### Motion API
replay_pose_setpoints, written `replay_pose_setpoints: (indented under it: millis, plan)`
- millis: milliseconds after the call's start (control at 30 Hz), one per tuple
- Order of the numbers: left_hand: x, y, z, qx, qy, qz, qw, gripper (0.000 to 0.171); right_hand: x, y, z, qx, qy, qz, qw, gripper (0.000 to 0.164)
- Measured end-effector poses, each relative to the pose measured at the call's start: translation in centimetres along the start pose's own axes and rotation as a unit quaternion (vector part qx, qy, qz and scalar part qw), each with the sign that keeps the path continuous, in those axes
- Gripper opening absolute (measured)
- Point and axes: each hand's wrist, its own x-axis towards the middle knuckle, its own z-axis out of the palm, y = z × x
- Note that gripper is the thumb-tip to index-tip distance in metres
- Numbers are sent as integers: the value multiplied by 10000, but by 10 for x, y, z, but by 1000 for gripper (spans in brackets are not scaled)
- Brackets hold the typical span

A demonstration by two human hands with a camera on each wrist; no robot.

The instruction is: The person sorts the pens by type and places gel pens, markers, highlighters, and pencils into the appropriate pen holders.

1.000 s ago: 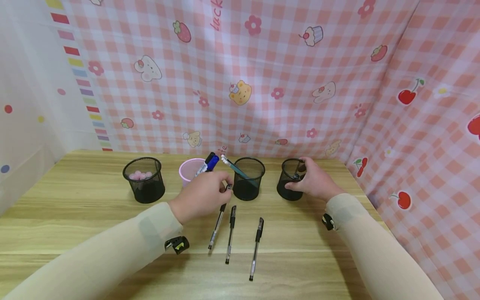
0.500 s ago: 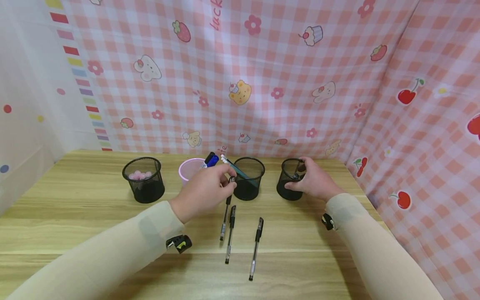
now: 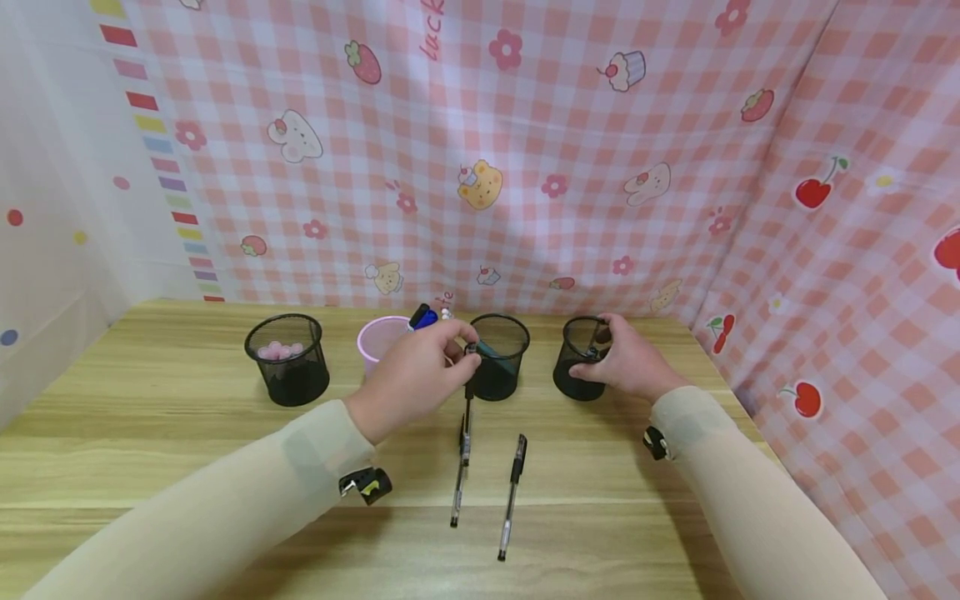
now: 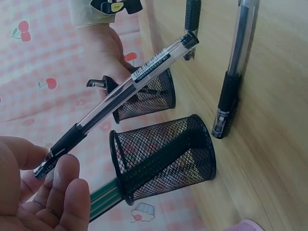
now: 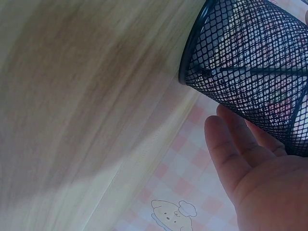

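Note:
My left hand (image 3: 412,375) pinches a clear gel pen (image 4: 115,101) by its black cap, and the barrel slants away from the fingertips. In the head view that pen hangs just in front of a black mesh pen holder (image 3: 495,382) with green pencils (image 4: 103,197) leaning in it. My right hand (image 3: 632,365) holds the smaller mesh pen holder (image 3: 567,375) at the right, thumb in front and fingers along its far side. Through its mesh a dark pen (image 5: 264,71) shows. Two more gel pens lie on the table, a nearer one (image 3: 513,487) and one (image 3: 457,496) partly overlapped by the held pen.
At the left stands a black mesh holder (image 3: 296,383) with pink fluffy-looking tops inside. A pink holder (image 3: 367,346) with black and blue markers (image 3: 424,317) is partly hidden behind my left hand. Checked cloth (image 3: 555,125) hangs behind the wooden table (image 3: 187,467).
My left hand has shifted right with the pen, which swung from slanted to nearly upright and now overlaps a lying pen. The right hand has stayed on its holder.

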Motion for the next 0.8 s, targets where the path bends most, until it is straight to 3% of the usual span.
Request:
replay_pose_setpoints:
  millis: [433, 800]
  plan:
    - [4, 7, 4, -211, 287, 51, 9994, 21, 2, 3, 1, -4, -5, 4, 10000, 103]
    - [11, 12, 12, -652, 933, 277, 9931, 18, 1, 2, 1, 66, 12, -67, 10000, 102]
